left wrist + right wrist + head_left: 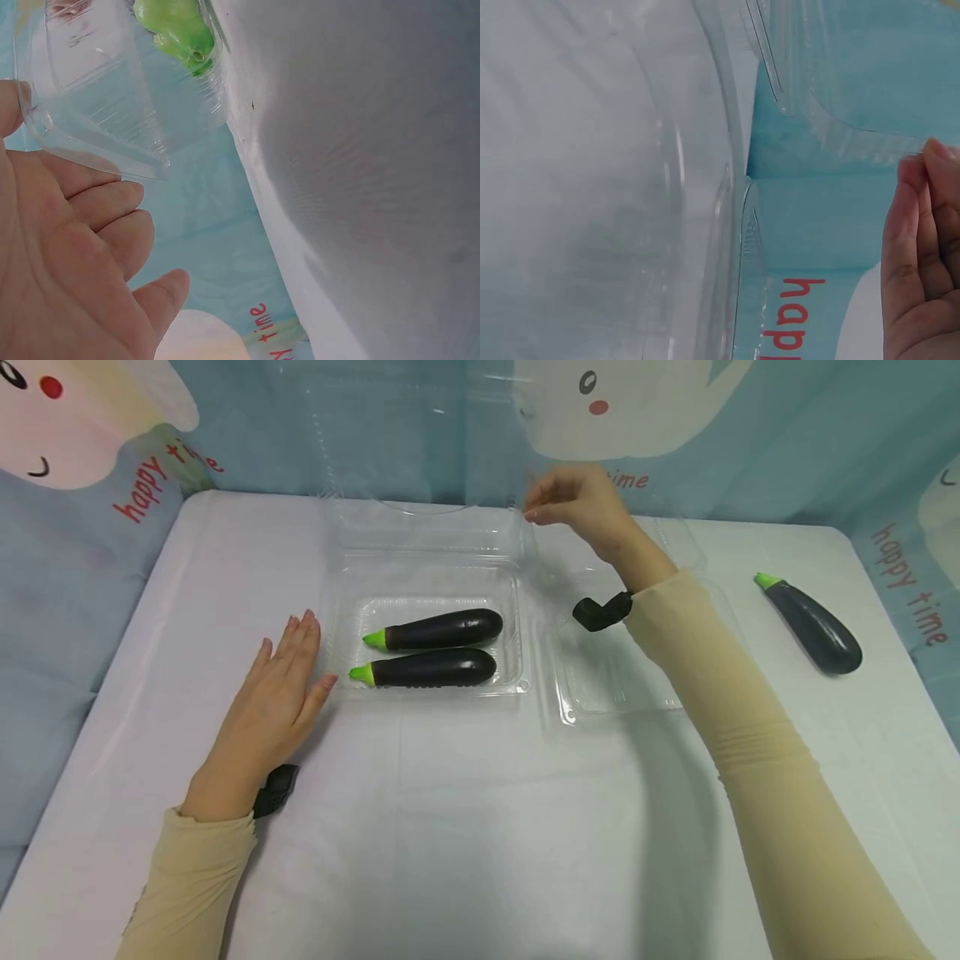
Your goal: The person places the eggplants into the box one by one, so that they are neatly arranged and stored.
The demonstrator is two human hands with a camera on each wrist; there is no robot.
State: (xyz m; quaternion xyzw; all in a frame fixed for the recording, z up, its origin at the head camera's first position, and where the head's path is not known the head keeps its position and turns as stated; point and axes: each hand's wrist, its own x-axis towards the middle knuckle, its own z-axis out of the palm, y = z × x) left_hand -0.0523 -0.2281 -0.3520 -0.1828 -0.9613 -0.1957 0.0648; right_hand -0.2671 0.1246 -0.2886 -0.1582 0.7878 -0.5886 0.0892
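Observation:
Two dark eggplants point(442, 628) with green stem ends lie side by side in the base of a clear plastic clamshell container point(431, 692). Its hinged lid point(420, 452) stands raised at the back. My right hand point(581, 514) pinches the lid's right edge between thumb and fingertips, which the right wrist view shows closely. Beside the base's left wall is my left hand point(273, 693), fingers fairly straight, thumb toward the near left corner. The left wrist view shows this hand point(82, 247) against the clear rim, with a green stem end point(176, 34) behind the plastic.
A second clear container point(622, 710) lies open to the right, partly under my right forearm. Farther right, a single eggplant point(813, 627) lies on the white tabletop point(465, 827). A blue printed curtain point(247, 410) hangs along the table's back and sides.

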